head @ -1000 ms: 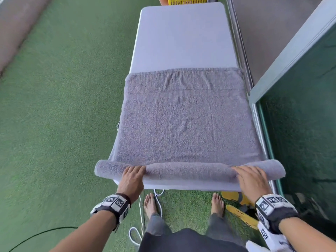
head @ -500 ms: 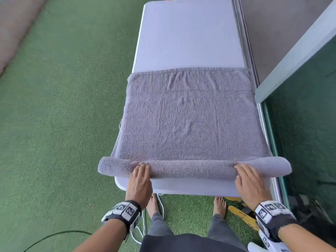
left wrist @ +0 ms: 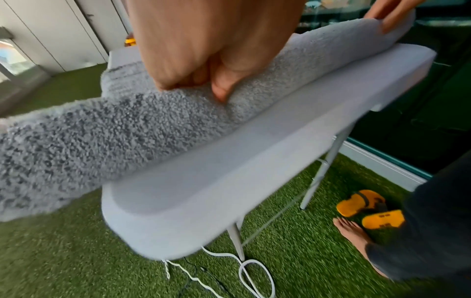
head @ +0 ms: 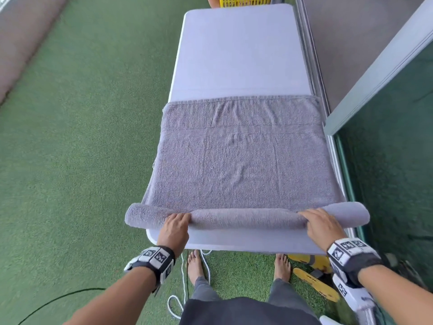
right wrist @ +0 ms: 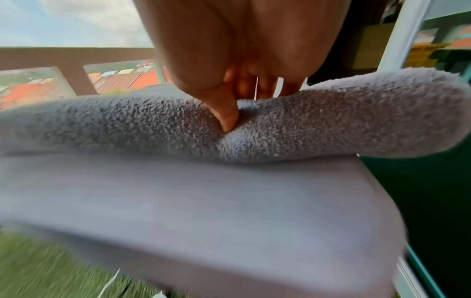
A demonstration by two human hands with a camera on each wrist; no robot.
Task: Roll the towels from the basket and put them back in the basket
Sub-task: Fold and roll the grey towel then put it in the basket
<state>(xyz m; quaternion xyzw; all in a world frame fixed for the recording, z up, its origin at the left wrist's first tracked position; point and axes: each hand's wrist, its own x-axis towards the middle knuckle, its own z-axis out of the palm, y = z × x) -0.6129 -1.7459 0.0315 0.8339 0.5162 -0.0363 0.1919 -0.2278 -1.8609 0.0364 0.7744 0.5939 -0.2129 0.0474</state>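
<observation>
A grey towel [head: 241, 160] lies spread on the pale table [head: 239, 50]. Its near end is wound into a roll [head: 248, 218] that runs across the table and overhangs both sides. My left hand [head: 177, 220] grips the roll near its left end; in the left wrist view the thumb [left wrist: 221, 90] digs into the roll [left wrist: 102, 141] under curled fingers. My right hand [head: 315, 219] grips it near the right end, thumb [right wrist: 229, 119] pressed into the pile [right wrist: 331, 125]. A yellow basket [head: 243, 0] peeks over the table's far end.
Green artificial turf [head: 70, 160] surrounds the table. A glass door and its frame [head: 375, 78] run close along the right side. Yellow sandals [head: 314, 280], a white cord [head: 182, 289] and my bare feet [head: 195, 266] are under the near edge. A black cable [head: 58, 299] lies at the left.
Both hands have pushed the roll a little farther up the table, away from the near edge, and it has grown slightly thicker. More bare table shows in front of it.
</observation>
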